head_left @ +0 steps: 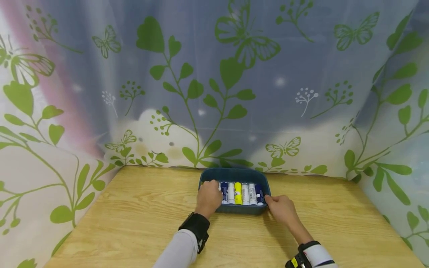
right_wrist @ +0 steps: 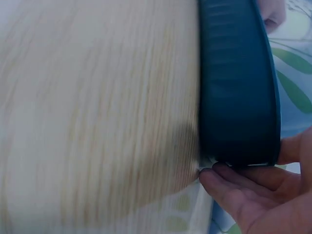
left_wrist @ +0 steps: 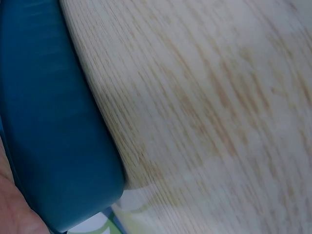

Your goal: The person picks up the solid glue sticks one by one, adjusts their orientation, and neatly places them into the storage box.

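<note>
A dark blue plastic basket (head_left: 239,209) stands on the wooden table near its far edge. Inside it, several stick-shaped tubes lie side by side: dark blue tubes, white ones and one yellow tube (head_left: 238,193). My left hand (head_left: 209,195) reaches over the near rim into the basket's left end, beside the row. Its fingertips are hidden, and I cannot tell what they hold. At the right end, my right hand (head_left: 282,208) grips the basket's corner. In the right wrist view the thumb is at the rim and the fingers (right_wrist: 229,187) lie along the outside, low by the table.
The wooden table (head_left: 151,208) reaches back to a curtain (head_left: 207,93) printed with green leaves and butterflies, which also closes off both sides. A black band (head_left: 196,225) with a camera is strapped round the left wrist, and another band (head_left: 303,255) round the right.
</note>
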